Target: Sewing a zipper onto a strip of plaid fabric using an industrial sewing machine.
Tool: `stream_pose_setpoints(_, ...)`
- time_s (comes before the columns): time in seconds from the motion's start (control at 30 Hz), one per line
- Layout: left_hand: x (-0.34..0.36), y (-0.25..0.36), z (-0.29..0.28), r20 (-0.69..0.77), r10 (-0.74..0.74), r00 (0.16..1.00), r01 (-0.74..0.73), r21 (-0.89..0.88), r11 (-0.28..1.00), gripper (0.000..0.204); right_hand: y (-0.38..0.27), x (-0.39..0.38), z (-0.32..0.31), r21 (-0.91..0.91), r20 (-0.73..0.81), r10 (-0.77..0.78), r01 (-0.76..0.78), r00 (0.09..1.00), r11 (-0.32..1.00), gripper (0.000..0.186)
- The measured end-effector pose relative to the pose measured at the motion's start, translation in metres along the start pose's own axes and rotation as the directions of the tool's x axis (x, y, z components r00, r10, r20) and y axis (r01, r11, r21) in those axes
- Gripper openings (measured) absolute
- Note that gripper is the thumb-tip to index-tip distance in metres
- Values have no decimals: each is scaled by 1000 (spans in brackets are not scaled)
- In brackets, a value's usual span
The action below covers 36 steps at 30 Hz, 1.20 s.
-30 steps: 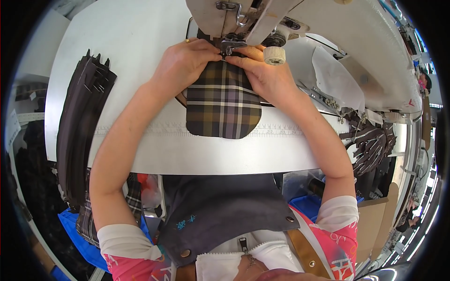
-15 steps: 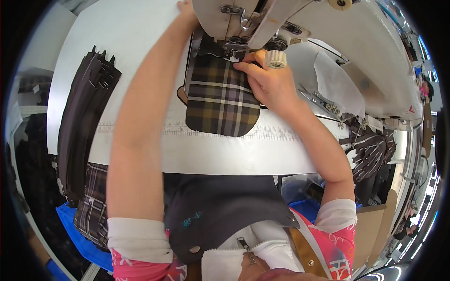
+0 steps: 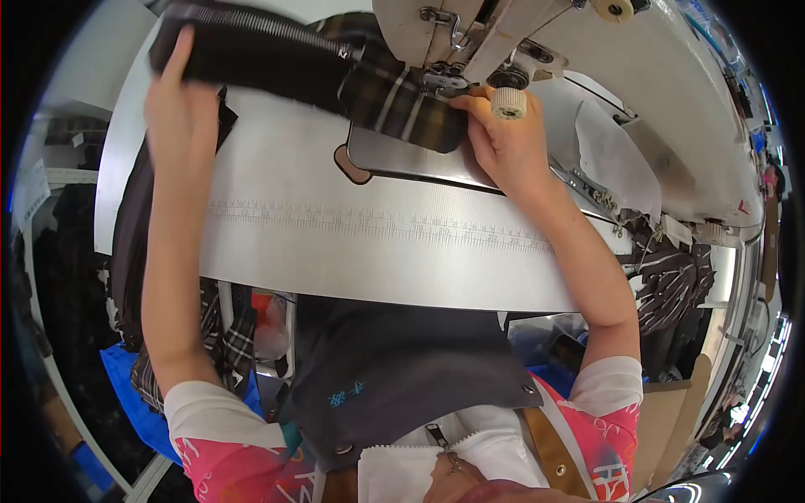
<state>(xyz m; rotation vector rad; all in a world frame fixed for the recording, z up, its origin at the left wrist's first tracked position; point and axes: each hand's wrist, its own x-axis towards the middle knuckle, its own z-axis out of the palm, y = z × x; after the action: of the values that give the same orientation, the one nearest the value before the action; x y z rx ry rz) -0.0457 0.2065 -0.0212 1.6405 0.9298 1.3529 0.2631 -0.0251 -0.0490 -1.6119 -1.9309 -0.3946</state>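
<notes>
My left hand [image 3: 180, 117], blurred, is closed on the far left end of a dark zipper strip [image 3: 260, 71] with metal teeth. The strip slants across the far side of the table and meets a plaid fabric piece [image 3: 411, 109] in brown, black and white. That piece lies at the presser foot [image 3: 444, 80] of a sewing machine [image 3: 620, 101]. Beside the foot, my right hand [image 3: 507, 147] pinches the plaid edge with thumb and forefinger. Its other fingers are partly hidden by the machine's ridged knob [image 3: 508, 103].
A stack of dark strips [image 3: 130, 243] lies at the table's left edge, partly behind my left forearm. Scissors-like metal tools [image 3: 591, 189] and a bundle of dark strips [image 3: 671, 277] are at right. A printed ruler [image 3: 377, 222] crosses the white table. Blue bins [image 3: 138, 407] hold plaid fabric below.
My left hand has swung left and toward me from behind the machine, bringing the zipper strip into view. The plaid piece has turned and shifted away from me; my right hand stays by the foot.
</notes>
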Motion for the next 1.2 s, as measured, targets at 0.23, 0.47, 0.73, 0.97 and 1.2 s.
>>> stream_pose_setpoints(0.23,-229,145,-29,787,-614,62,904,216,368,41,-28,-3,-7,-77,47,19,-16,999,997,22)
stream_pose_setpoints(0.47,-194,111,19,958,27,284,-749,204,630,66,-3,-2,-3,-30,122,23,-19,992,999,35)
stream_pose_setpoints(0.73,-256,84,85,854,188,485,-787,333,519,75,-48,3,-18,78,239,-495,491,835,867,21)
stream_pose_setpoints(0.97,-250,91,90,871,180,457,-773,288,566,61,-47,27,-33,80,380,-538,553,752,829,8)
stream_pose_setpoints(1.2,-214,94,73,875,149,461,-357,29,934,49,-40,-19,-20,110,96,-314,303,945,947,13)
